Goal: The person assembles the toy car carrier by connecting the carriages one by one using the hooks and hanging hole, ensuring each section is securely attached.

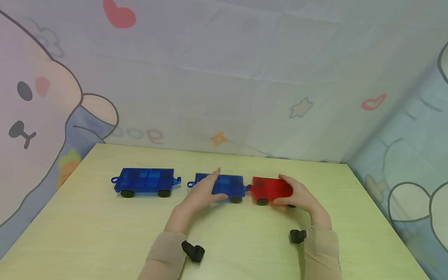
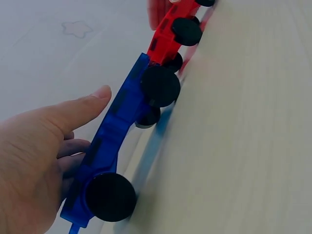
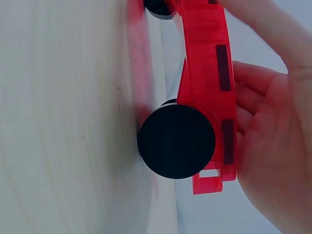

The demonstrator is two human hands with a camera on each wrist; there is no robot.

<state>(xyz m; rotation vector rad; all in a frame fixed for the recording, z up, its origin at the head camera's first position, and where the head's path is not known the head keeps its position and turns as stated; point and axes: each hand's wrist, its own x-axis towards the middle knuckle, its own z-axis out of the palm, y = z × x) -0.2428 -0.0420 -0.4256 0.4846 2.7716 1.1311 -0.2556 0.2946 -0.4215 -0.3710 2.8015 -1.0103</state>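
My left hand [image 1: 201,192] spans the middle blue toy train car [image 1: 229,184] in the head view, thumb toward its near side and forefinger toward its far side. In the left wrist view the thumb stands just off the blue car [image 2: 109,129], and the other fingers are partly hidden behind it. Over the right end of a red toy train car [image 1: 267,188] arches my right hand [image 1: 299,194], thumb and fingers spread. Its fingers pass behind the red car [image 3: 207,63] in the right wrist view. A small hook and ring meet between the two cars.
Another blue car [image 1: 145,181] stands to the left, its hook facing the ring of the middle car across a short gap. All stand on a pale wooden table [image 1: 241,241]. Behind rises a printed cloth backdrop [image 1: 245,77]. Black wrist cameras [image 1: 193,251] sit on both sleeves.
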